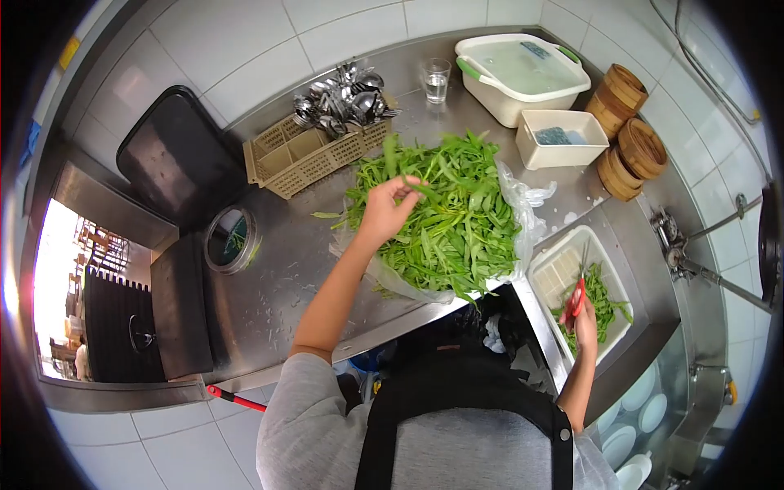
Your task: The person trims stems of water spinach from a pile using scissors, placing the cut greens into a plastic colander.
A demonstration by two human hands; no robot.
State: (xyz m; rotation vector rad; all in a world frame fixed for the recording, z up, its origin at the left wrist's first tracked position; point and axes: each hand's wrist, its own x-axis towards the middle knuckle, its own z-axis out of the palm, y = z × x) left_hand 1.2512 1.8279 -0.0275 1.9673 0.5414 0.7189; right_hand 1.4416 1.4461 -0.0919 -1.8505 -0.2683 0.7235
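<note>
In the head view, the leafy greens (453, 233) lie in a broad heap on a plastic bag (527, 204), whose underside is hidden. The left hand (390, 214) is at the heap's upper left, its fingers drawn nearly together on a strand of greens; the exact pinch is hard to make out. The right hand (583, 328) has its fingers closed round the red handles of the scissors (576, 300), blades pointing away from the body over the white basin (557, 273). Greens lie in that basin too, beneath and beside the hand, which partly covers them.

The heap reaches the near edge of the steel surface (282, 282), and some leaves overhang it. Wet metal runs from the left forearm to the round tub (232, 239). Behind the heap stand the cutlery rack (314, 155) and the small white bin (562, 139); the basin's rim hems in the scissors. The apron (465, 380) hides what is below the front edge, and the dark lens border crops the outer corners.
</note>
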